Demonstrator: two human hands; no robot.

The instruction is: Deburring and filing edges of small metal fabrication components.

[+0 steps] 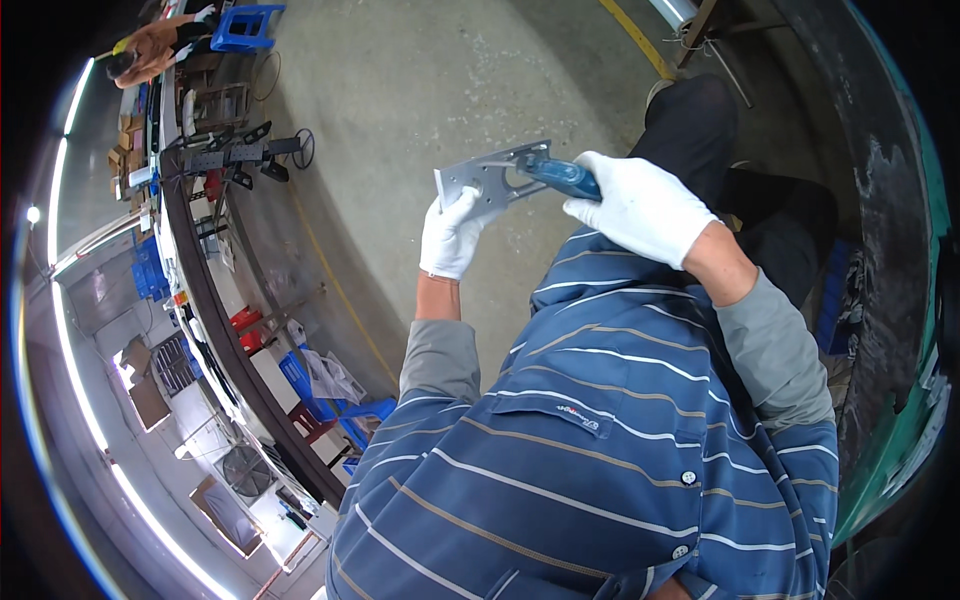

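Observation:
My left hand [447, 238], in a white glove, is closed on the near left end of a grey metal bracket [462, 180], a flat plate with holes, a long cutout and a bent edge. In my white-gloved right hand [645, 207] is a blue-handled hand tool [567, 178]. Its front end meets the bracket's right part beside the cutout; I cannot make out its tip. Both hands are raised in front of my striped shirt, above the floor.
At my right runs a dark worktop [880, 250] with a green edge. A long dark steel beam [250, 365] stands left, with a black metal assembly [240, 157] at its far end. A blue stool [243, 28] and another person [150, 52] are at the far left.

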